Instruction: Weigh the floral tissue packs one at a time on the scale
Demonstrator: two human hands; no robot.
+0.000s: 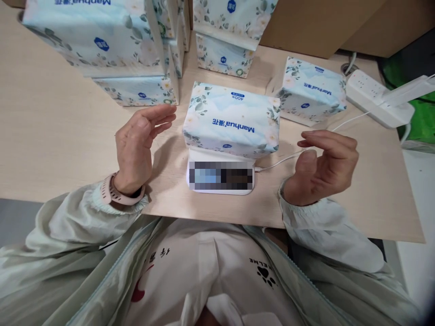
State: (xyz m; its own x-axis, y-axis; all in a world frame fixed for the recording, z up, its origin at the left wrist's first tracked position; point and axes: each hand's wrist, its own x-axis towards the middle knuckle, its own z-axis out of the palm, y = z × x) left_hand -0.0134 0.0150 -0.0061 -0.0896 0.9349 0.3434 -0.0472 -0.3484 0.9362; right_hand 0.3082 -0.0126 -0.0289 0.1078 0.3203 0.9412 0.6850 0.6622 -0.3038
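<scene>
A floral blue-and-white tissue pack [231,115] rests on a small white scale [220,186], whose display is blurred out. To the left of the pack my left hand [137,145] is held apart from it, fingers extended, with nothing in them. My right hand [322,167] hovers on the other side, fingers loosely curved and apart, also holding nothing. Neither hand touches the pack. A white cable [282,159] plugs into the scale's right side and runs behind my right hand.
Stacked tissue packs [98,50] stand at the back left, with another stack [226,54] at the back middle. A single tissue pack [311,90] lies at the right, beside a white power strip [377,97]. Cardboard boxes [312,27] line the wooden table's [44,131] back.
</scene>
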